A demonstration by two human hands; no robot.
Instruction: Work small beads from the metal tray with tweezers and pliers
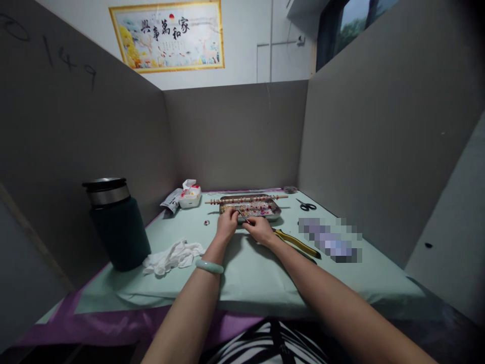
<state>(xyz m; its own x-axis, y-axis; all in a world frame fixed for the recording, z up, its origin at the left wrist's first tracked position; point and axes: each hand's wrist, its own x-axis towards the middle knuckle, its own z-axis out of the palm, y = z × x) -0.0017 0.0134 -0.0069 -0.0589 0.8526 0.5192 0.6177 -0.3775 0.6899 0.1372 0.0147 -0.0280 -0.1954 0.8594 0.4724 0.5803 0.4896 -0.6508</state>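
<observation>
My right hand (259, 230) is closed around a thin metal tool (244, 217) that looks like tweezers, its tip pointing up and left toward my left fingers. My left hand (226, 225) is pinched at the near edge of a metal tray (278, 215); whatever lies between its fingertips is too small to make out. Many small colourful beads (257, 208) fill the tray. Across its far side rests a thin wooden stick (282, 196) strung with small beaded rings. Pliers with yellow and black handles (299, 243) lie just right of my right hand.
Left stand a dark green bottle (119, 232), crumpled white tissue (172, 257), a tissue pack (190, 196) and a silvery packet (172, 201). A small ring (206, 222) lies left of the tray. Black scissors (306, 205) and a blurred-out object (329, 240) are right. Grey partitions (235, 136) enclose the table.
</observation>
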